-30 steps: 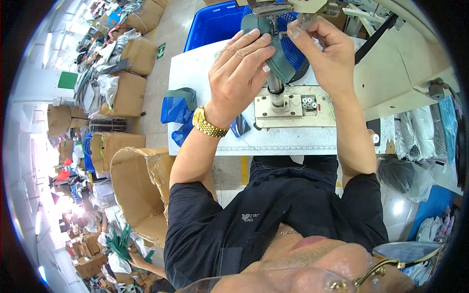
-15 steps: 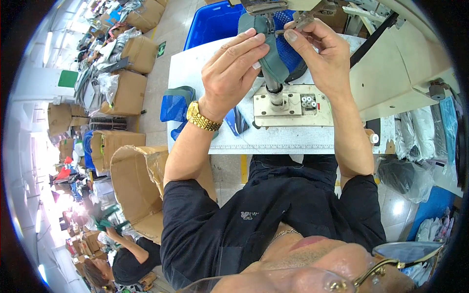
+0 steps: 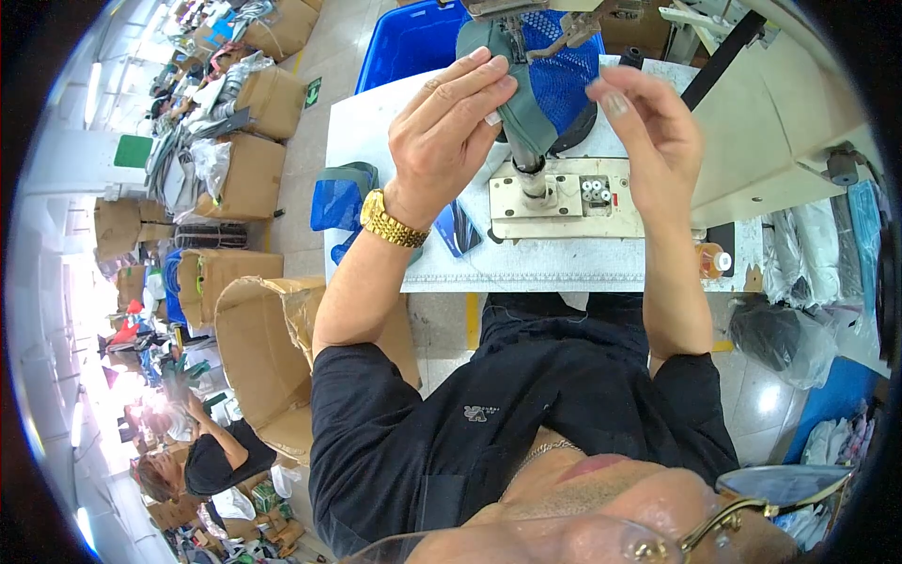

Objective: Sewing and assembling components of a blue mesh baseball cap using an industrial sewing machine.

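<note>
A green fabric piece with blue mesh (image 3: 564, 89) sits over the post of a sewing machine (image 3: 562, 205), under its needle and presser foot. My left hand (image 3: 449, 117), wearing a gold watch, holds the green left side of the piece, fingers laid together over it. Its thumb is mostly hidden. To the right of the mesh, my right hand (image 3: 658, 132) is lifted off, slightly blurred, with thumb and fingers apart and nothing visible between them. Another blue and green piece (image 3: 343, 199) lies on the white table (image 3: 376, 132), left of my watch.
A blue bin (image 3: 404, 52) stands behind the table. Near the post lies a flat dark-blue item (image 3: 458, 232). A small bottle (image 3: 714, 261) stands at the right. An open cardboard box (image 3: 258, 352) is by my left arm. Another person (image 3: 221, 456) works at the far left.
My right hand has let go of the mesh side and drawn back to the right. My left hand stays on the green side. The other person's arms have moved.
</note>
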Demonstrator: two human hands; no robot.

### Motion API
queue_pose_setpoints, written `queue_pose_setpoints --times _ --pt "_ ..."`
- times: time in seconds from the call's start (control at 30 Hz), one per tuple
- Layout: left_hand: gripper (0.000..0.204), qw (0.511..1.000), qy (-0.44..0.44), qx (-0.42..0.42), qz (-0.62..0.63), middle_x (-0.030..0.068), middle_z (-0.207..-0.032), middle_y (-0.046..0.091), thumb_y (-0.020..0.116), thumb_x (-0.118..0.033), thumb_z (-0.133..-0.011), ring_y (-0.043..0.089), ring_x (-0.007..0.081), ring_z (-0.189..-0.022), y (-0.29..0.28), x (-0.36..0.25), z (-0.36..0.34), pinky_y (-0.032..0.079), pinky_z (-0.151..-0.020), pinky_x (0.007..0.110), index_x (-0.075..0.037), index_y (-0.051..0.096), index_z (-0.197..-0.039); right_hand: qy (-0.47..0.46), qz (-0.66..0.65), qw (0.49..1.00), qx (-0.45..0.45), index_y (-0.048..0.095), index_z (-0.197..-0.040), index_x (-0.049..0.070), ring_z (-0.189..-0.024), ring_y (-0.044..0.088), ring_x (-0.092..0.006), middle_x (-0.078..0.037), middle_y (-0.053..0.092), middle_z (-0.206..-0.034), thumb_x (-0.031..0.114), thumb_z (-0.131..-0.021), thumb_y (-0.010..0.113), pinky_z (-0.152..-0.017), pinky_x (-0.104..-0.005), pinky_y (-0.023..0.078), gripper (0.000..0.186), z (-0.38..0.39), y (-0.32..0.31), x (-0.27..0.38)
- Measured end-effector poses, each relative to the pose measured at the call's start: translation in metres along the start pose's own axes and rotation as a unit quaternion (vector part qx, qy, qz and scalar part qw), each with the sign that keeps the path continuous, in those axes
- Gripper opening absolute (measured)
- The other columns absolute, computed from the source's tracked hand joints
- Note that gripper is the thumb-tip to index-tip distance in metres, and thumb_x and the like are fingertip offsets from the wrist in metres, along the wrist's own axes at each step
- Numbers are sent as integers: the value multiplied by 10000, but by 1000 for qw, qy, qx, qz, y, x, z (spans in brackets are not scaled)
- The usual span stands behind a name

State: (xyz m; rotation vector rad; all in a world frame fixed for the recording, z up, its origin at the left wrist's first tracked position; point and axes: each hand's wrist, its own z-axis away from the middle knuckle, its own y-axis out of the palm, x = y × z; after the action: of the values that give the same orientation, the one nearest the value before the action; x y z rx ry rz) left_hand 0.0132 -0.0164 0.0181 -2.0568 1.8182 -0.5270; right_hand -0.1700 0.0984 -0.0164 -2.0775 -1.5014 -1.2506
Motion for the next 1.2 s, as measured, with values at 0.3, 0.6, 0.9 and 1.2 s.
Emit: queue_pose_setpoints --times 0.3,0.6,0.9,1.2 --pt "284 1000 -10 -19 2 102 -1099 722 706 38 -741 666 255 -1109 7 4 3 559 -917 340 -40 746 -1011 461 -423 766 149 633 -1138 -7 -950 694 -233 -141 698 -1059 498 -977 535 -846 -337 549 540 77 10 -65" --pt "324 997 -50 -38 52 112 -1107 712 723 61 -698 662 284 -1106 9 3 5 553 -921 359 -34 742 -1007 376 -655 654 -36 590 -1165 22 -1068 653 -261 -164 675 -1154 485 -959 567 -955 -405 518 507 70 26 -94" --pt "289 998 -7 -50 -23 90 -1046 709 722 42 -696 667 272 -1063 14 -10 5 550 -930 381 -41 748 -971 268 -706 654 44 592 -1256 112 -1117 623 -246 -114 650 -1257 218 -965 590 -867 -409 488 310 61 -7 -92" --pt "278 998 -9 -58 -23 99 -1045 723 724 45 -706 680 275 -1061 15 -7 2 560 -911 366 -36 754 -970 254 -647 714 88 603 -1240 124 -1045 653 -225 -93 680 -1205 268 -974 589 -840 -376 487 303 60 -18 -90"
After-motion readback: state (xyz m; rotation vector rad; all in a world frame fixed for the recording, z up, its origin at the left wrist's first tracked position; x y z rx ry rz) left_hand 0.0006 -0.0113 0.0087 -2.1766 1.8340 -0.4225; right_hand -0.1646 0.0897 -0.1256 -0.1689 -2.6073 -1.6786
